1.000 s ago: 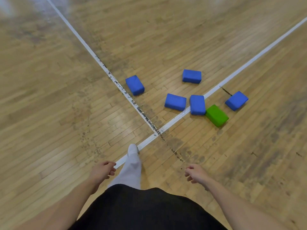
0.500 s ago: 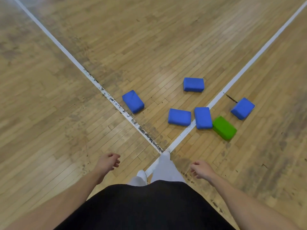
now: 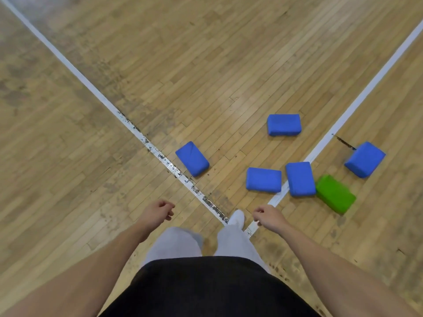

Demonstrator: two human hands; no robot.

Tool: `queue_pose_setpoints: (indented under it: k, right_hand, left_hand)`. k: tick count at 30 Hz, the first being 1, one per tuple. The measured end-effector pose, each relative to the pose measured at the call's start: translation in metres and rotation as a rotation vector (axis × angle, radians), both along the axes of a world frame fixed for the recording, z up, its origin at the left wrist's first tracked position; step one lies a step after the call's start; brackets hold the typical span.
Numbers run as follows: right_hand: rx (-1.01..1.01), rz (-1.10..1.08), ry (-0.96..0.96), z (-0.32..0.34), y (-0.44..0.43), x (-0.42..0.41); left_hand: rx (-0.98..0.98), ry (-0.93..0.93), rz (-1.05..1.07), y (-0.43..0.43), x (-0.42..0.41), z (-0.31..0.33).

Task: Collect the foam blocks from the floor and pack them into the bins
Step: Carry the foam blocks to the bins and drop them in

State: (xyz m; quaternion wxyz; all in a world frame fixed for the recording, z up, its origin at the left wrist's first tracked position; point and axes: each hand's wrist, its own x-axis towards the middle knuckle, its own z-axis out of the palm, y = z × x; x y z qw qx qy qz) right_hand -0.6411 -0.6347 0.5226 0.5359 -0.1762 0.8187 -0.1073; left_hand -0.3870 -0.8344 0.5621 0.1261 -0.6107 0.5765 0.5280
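Left hand [image 3: 156,212] and right hand [image 3: 269,217] hang loosely curled, holding nothing. Five blue foam blocks [image 3: 263,179] and one green foam block [image 3: 335,194], rectangular with rounded edges, lie flat and scattered on the wooden floor [image 3: 68,156], far right of both hands.

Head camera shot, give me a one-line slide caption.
Left hand and right hand empty, five blue blocks and a green block lie scattered on a lined wooden floor.

matt foam blocks [image 3: 263,179] lie on a worn, faintly glossy wood-strip floor [image 3: 206,65] with scuffed painted lines [image 3: 160,155].
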Motion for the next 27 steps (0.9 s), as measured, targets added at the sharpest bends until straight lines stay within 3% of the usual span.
queue_pose_setpoints:
  k: [6, 10, 14, 18, 22, 27]
  right_hand:
    - [-0.076, 0.123, 0.077, -0.035, -0.098, -0.007]
    - [-0.067, 0.174, 0.132, -0.129, -0.153, -0.004]
    - [-0.121, 0.207, 0.150, -0.253, -0.204, -0.005]
    - [-0.203, 0.222, 0.172, -0.391, -0.242, -0.011]
    - [-0.287, 0.215, 0.246, -0.522, -0.266, -0.023]
    - [-0.334, 0.202, 0.266, -0.634, -0.302, -0.040]
  left_hand:
    - [0.033, 0.038, -0.212, -0.084, -0.056, -0.060]
    - [0.052, 0.019, -0.344, -0.133, -0.077, -0.159]
    - [-0.011, -0.020, -0.324, -0.165, -0.084, -0.285]
    - [-0.107, -0.061, -0.227, -0.177, -0.091, -0.421]
    - [-0.074, -0.038, -0.035, -0.186, -0.103, -0.561]
    - [-0.110, -0.011, 0.268, -0.197, -0.132, -0.669]
